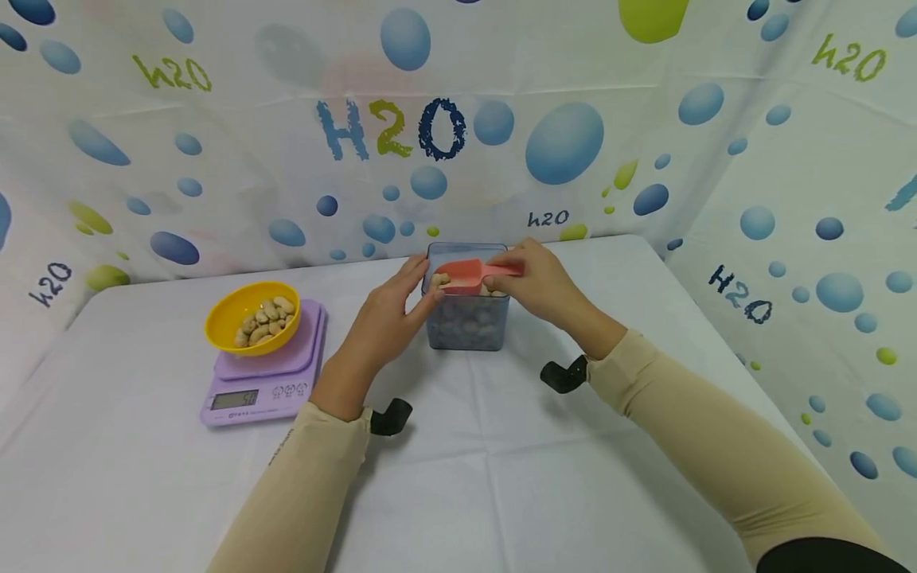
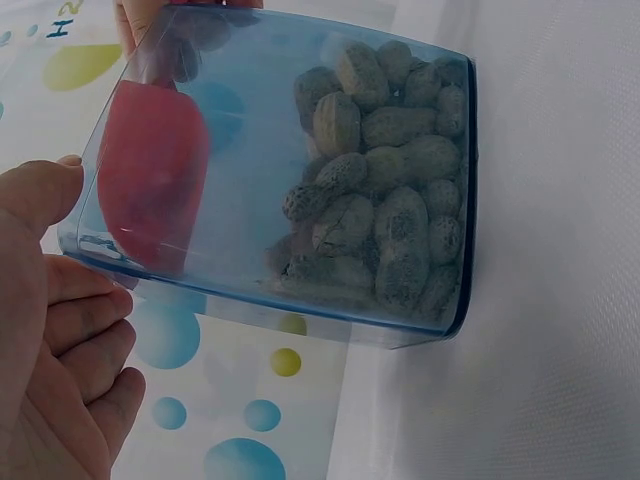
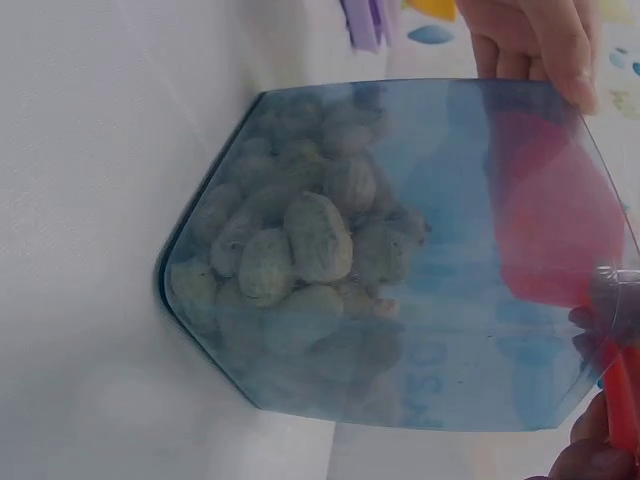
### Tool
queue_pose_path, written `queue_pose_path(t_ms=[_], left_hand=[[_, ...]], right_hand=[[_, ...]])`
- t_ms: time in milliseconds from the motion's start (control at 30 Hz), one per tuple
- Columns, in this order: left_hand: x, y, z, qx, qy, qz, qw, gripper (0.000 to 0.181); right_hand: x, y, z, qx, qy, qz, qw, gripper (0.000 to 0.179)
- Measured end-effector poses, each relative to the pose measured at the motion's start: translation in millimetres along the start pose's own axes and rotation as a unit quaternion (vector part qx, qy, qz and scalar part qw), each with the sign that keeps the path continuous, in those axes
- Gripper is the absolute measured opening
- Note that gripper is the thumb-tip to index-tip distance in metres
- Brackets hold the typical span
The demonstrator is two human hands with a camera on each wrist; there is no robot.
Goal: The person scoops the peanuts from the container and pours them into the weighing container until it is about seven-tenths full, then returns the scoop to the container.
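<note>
A clear blue plastic container (image 1: 467,325) stands on the table, its lower part filled with unshelled peanuts (image 2: 400,200). My right hand (image 1: 537,282) pinches the handle of a red scoop (image 1: 462,275), held at the container's mouth with a peanut or two (image 1: 440,280) at its tip. The scoop's bowl shows through the container wall in both wrist views. Fairly straight, the fingers of my left hand (image 1: 383,318) touch the container's upper left side, the thumb by its front rim. In the left wrist view, the left hand (image 2: 60,340) is beside the rim.
To the left, a yellow bowl (image 1: 236,306) with several peanuts sits on a purple kitchen scale (image 1: 279,398), whose display is lit but hard to read. A white cloth covers the table (image 1: 444,493). Behind and to the right hangs a curtain (image 1: 487,191) printed with bubbles.
</note>
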State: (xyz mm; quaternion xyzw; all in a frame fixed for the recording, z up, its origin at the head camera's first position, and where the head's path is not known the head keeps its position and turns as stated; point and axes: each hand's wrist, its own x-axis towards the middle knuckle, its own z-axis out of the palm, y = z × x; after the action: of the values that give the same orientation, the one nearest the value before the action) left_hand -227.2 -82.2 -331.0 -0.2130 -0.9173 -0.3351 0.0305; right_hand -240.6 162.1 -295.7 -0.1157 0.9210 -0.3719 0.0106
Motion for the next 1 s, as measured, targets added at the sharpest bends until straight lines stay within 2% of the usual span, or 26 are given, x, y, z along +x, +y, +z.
queue_pose_path(t_ms=[533, 1000], left_hand=[[-1.3, 0.8, -1.6, -0.009, -0.003, -0.003, 0.9999, 0.066], [0.1, 1.7, -3.4, -0.012, -0.006, -0.003, 0.9999, 0.067]], right_hand=[[-1.6, 8.5, -8.7, 0.018, 0.014, -0.001, 0.9998, 0.037], [-1.7, 5.1, -13.8, 0.017, 0.021, 0.010, 0.9996, 0.038]])
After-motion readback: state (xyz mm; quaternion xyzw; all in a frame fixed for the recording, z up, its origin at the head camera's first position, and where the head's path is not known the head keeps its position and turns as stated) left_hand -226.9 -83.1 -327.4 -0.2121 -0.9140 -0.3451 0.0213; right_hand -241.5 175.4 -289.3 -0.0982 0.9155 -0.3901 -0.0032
